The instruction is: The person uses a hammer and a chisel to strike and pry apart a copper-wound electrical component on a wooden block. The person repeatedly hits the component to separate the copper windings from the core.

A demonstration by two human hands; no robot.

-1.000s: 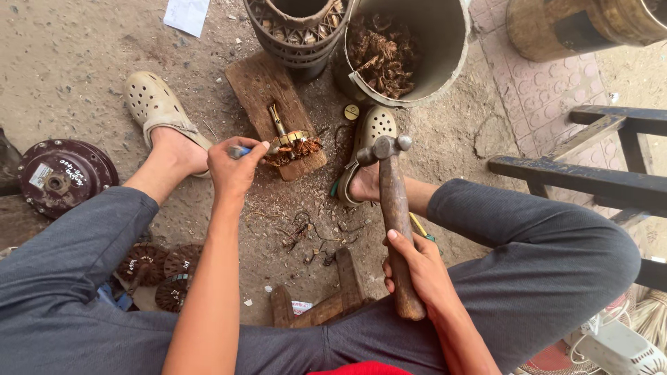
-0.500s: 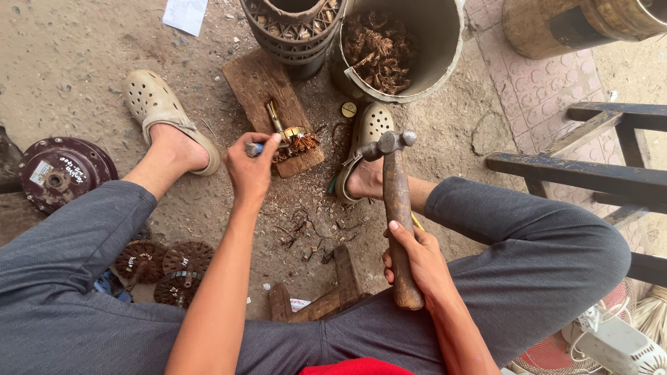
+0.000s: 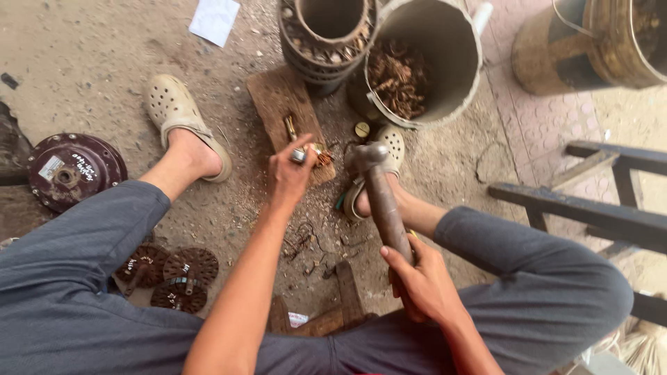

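Grey concrete floor (image 3: 90, 76) spreads under your crossed legs, with a dented metal bucket (image 3: 445, 42) of copper scrap ahead and a worn wooden block (image 3: 281, 101) just before it. Your right hand (image 3: 424, 281) wraps its fingers tight round the wooden handle of a hammer (image 3: 379, 194), its steel head raised near the block. Your left hand (image 3: 288, 177) pinches a small metal part (image 3: 299, 155) between thumb and fingertips, right over the block's near end.

Left hand (image 3: 288, 175) reaches forward, fingers seemingly pinched; right hand (image 3: 420, 281) is clenched, arm bent.
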